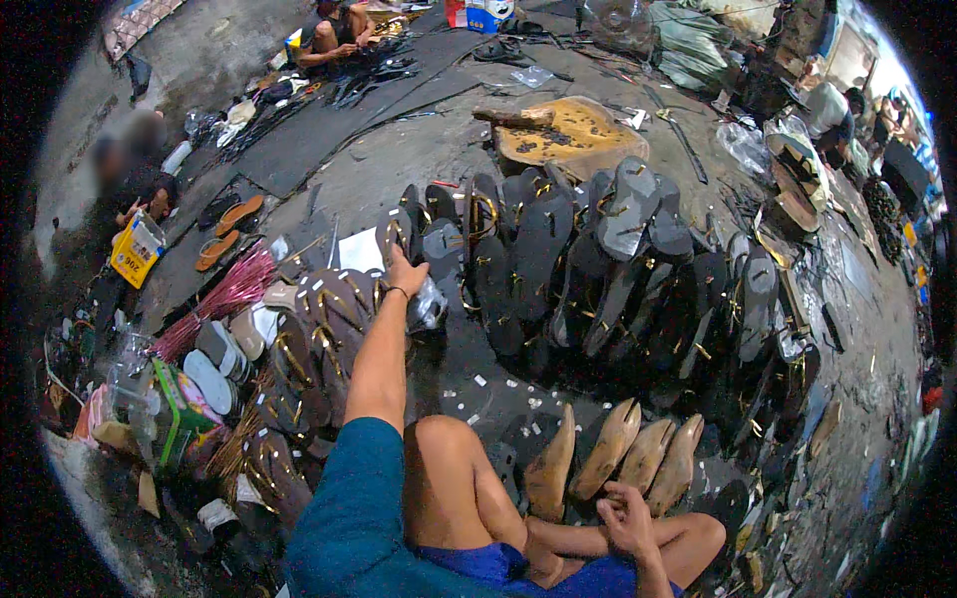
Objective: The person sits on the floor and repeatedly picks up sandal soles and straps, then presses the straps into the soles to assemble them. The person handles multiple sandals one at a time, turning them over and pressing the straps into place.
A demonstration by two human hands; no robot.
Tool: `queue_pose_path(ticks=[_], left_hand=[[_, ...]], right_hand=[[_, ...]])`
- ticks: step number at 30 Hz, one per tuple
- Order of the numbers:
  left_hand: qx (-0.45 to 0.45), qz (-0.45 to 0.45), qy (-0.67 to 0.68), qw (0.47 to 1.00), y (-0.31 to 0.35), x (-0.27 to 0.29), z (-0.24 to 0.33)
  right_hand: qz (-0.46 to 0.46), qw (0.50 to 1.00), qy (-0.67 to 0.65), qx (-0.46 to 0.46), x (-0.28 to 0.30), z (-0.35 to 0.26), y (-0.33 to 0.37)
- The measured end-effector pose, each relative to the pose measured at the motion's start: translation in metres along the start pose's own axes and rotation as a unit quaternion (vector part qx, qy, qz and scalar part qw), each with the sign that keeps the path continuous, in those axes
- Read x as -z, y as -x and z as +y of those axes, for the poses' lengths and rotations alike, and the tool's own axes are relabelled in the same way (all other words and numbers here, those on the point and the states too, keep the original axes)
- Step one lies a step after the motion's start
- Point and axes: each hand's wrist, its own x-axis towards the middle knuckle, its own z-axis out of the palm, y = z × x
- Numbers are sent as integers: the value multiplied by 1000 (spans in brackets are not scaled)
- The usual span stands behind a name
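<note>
My left hand (404, 275) reaches out at full arm's length with a dark band at its wrist. Its fingers close on the lower end of a dark flip-flop (394, 229) with gold straps, beside a white sheet (361, 250). A crumpled clear plastic bag (430, 304) lies just right of that wrist. Over my crossed legs, my right hand (628, 518) hovers with fingers loosely bent and apart, nothing visible in them. Closest to it are several wooden shoe lasts (605, 450), lying side by side, toes pointing away.
Rows of dark flip-flops (543, 244) spread ahead. More brown pairs (334, 309) lie at left, near pink metallic strips (214, 304) and a green box (184, 399). Beyond stands a worn yellow block (573, 140) with a stick on it. Other people (339, 35) sit farther off.
</note>
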Motion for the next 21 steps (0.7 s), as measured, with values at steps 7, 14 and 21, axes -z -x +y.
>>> queue_pose_path(ticks=[7,14,21], left_hand=[[108,37,211,971,-16,24,-8],[-33,-325,435,839,219,94,163],[-22,-386,323,864,167,67,171]], right_hand=[[-2,1000,9,-4,6,-9,-11],[-24,974,-166,152,-43,-134,-109],[86,987,-91,102,-30,-92,-132]])
